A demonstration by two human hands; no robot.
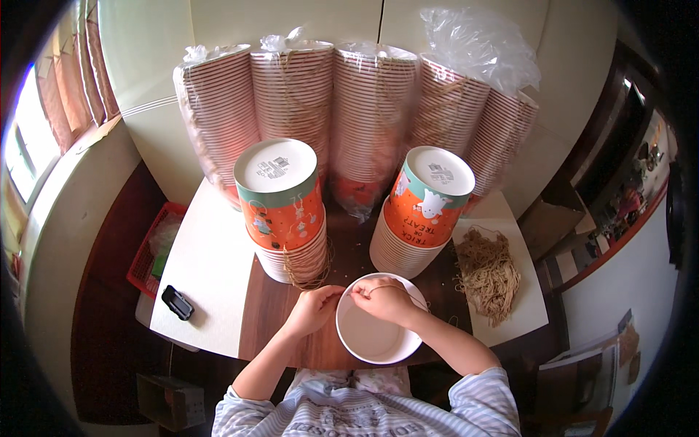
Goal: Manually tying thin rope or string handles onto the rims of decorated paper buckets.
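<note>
A white-lined paper bucket (375, 339) stands mouth up at the table's front edge, close to me. My left hand (314, 309) is at the outside of its left rim, thumb and fingers pinched together; what they hold is too small to tell. Reaching over the mouth, my right hand (384, 299) has its fingertips closed at the inner left wall. A thin tan twine (397, 282) comes out of these fingers and loops across the hand. Behind my hands, two stacks of upside-down orange and green buckets stand, a left stack (285, 211) and a right stack (424, 207).
Tall plastic-wrapped bucket stacks (373, 120) line the back wall. A heap of tan twine (486, 275) lies at the right, and several strands (300, 273) hang by the left stack. A small black case (178, 302) lies at the left, near a red basket (145, 251).
</note>
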